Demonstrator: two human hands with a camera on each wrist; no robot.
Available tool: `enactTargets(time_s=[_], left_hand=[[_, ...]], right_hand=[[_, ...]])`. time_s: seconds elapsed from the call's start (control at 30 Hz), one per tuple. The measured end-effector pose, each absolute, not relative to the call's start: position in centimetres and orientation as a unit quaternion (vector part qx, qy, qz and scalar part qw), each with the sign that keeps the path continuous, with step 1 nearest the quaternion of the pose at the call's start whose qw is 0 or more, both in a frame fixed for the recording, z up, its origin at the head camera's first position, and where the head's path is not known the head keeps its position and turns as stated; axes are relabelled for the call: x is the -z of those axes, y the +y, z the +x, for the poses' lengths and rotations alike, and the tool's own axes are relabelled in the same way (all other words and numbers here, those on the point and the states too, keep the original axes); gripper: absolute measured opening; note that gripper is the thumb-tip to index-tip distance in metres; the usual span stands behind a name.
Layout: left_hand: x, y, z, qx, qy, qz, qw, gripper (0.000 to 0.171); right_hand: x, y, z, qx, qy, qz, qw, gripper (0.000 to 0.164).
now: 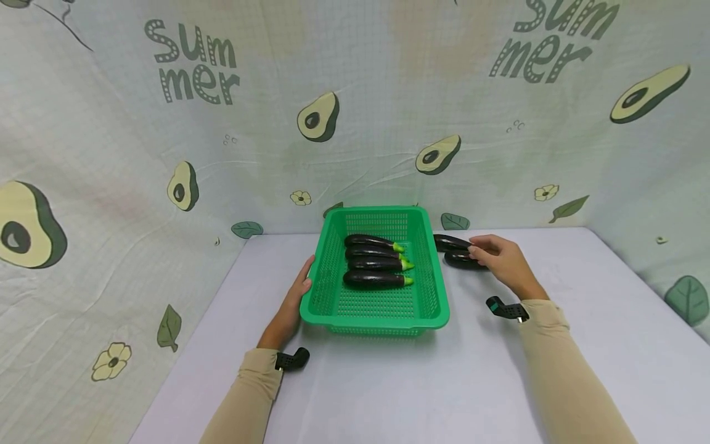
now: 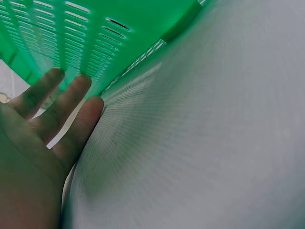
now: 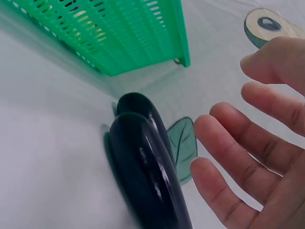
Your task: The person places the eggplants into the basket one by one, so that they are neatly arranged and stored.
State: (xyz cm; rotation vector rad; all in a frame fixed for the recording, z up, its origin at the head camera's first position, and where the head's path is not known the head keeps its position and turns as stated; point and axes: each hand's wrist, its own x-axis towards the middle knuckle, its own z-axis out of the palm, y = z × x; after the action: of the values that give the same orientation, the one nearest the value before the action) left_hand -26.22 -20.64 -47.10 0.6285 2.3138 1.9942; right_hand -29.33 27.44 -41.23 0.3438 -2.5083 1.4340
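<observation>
I wear long beige sleeves (image 1: 571,376), with a black camera (image 1: 295,359) strapped to my left wrist and a green-marked twin (image 1: 501,307) on my right.

On the desk (image 1: 366,394), before a cloth (image 1: 377,179), stands a basket (image 1: 377,322) with four eggplants (image 1: 377,264) in it, one behind another. Right of the basket, two more eggplants (image 1: 463,261) lie on the desk. The left hand (image 1: 293,297) touches the basket's left side; the right hand (image 1: 507,263) is beside that pair.
</observation>
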Motion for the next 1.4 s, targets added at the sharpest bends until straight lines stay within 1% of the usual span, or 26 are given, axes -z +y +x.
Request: enactTargets(time_s=[0.43,0.73,0.87,1.1,1.4], left_hand=[[47.2,-20.7,-26.3,-0.643,0.739,0.2,0.017,0.056],[47.1,-20.7,-26.2,-0.641,0.741,0.2,0.014,0.06],[47.0,-20.6,-26.1,-0.642,0.739,0.203,0.016,0.058],[46.7,-20.5,-26.1,-0.639,0.742,0.203,0.015,0.056],[46.9,-20.6,-26.1,-0.642,0.741,0.197,0.013,0.059]], right_hand=[[42.5,28.6,-29.7,-0.439,-0.881,0.06,0.166,0.048],[43.1,30.0,-29.8,-0.423,-0.886,0.043,0.183,0.045],[43.3,30.4,-29.8,-0.415,-0.892,0.042,0.173,0.045],[43.7,31.0,-30.0,-0.373,-0.918,0.028,0.131,0.052],[44.4,31.3,-30.2,-0.352,-0.928,0.046,0.11,0.056]])
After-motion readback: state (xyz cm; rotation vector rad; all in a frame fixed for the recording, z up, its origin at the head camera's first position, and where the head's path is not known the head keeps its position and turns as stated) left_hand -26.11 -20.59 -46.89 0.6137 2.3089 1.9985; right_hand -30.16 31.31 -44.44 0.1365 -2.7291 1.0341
